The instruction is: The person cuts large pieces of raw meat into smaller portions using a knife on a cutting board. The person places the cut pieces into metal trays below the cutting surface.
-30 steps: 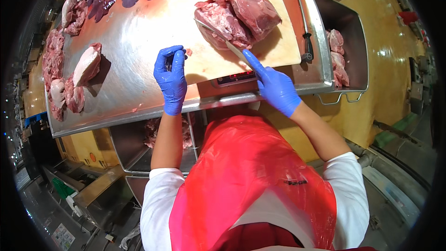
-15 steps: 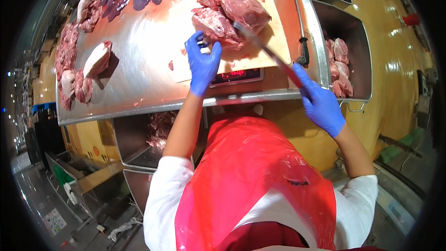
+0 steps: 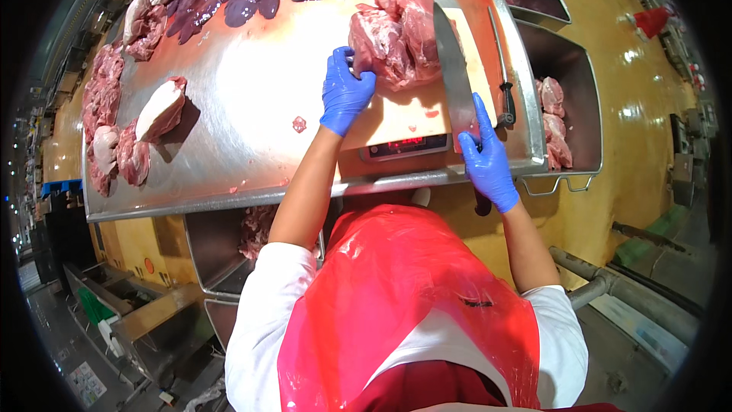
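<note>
Left hand point(image 3: 348, 90): loosely cupped, thumb apart, at cutting board's point(image 3: 385, 116) left side; contact with meat point(image 3: 396, 40) unclear
Right hand point(image 3: 490, 169): gripping knife point(image 3: 455, 69) off board's near-right corner
Blade: pointing away lengthwise, along meat's right flank
Meat: on board's far part, nearer left hand

two gloved hands point(image 3: 347, 95) point(image 3: 489, 168), one knife point(image 3: 454, 69), one sharpening steel point(image 3: 507, 99); one cutting board point(image 3: 381, 116), one scale point(image 3: 404, 146), one apron point(image 3: 412, 275)

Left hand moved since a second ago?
Yes: rightward and away from the body, judged against the scale. The left hand is now beside the left edge of the large meat piece.
</note>
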Motion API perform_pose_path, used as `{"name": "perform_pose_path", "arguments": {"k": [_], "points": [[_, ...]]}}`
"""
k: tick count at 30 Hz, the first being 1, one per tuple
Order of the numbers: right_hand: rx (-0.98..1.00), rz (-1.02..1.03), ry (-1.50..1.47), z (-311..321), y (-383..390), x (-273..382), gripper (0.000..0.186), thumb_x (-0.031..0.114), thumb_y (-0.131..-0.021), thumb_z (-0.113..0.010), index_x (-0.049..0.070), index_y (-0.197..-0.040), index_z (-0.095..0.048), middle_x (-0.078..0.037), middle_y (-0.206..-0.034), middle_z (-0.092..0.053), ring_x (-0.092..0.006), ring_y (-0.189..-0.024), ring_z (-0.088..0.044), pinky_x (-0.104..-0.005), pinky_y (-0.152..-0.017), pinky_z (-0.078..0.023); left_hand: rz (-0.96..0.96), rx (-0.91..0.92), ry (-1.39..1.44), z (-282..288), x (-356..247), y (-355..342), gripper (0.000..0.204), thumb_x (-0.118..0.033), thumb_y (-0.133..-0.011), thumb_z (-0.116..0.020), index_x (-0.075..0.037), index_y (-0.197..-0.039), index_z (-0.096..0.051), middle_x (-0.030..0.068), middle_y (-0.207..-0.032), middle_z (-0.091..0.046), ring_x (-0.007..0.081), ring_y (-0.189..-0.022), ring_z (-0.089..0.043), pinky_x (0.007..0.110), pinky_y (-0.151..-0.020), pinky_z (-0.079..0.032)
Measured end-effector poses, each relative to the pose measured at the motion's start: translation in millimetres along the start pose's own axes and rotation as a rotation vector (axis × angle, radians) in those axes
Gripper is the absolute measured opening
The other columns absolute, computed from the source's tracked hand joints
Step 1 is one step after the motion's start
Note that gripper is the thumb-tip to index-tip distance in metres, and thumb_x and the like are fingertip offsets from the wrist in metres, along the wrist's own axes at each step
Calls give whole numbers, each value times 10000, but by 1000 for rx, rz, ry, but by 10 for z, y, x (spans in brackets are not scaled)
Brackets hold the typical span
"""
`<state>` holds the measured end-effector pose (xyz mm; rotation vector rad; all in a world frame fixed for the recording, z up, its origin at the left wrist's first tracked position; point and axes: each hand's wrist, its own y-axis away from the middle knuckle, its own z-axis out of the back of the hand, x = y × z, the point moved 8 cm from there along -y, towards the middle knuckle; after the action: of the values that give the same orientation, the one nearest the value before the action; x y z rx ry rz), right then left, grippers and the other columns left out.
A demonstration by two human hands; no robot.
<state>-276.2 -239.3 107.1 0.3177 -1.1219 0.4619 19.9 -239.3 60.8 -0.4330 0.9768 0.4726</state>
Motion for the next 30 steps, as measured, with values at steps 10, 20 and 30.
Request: {"name": "perform_pose_path", "arguments": {"k": [10,20,30], "points": [[-170,-98,-97,-289,7,252,720,54,-964,-503,193,-1575,-150,6,-768,-569,-46,-560,-456,-215,-461,-416,-341,98,-71,164,-251,-620,460,-97,-764,-636,-139,-1212,-539,122,-1111,-569,286,-907,-632,410,-795,-528],[-462,-76,-541,-346,-878,-77,598,55,-943,-534,100,-1488,-291,-46,-846,-589,-83,-556,-523,-229,-430,-441,-126,159,457,-66,71,-363,142,-40,-794,-597,-58,-849,-468,-1,-764,-452,89,-681,-436,252,-598,-419],[13,197,137,-233,-512,117,660,87,-938,-520,151,-1545,-268,-143,-872,-647,-243,-632,-621,-372,-669,-529,143,-65,813,-214,37,876,369,-26,-861,-685,-49,-1079,-388,50,-951,-440,109,-717,-544,258,-540,-541]]}}
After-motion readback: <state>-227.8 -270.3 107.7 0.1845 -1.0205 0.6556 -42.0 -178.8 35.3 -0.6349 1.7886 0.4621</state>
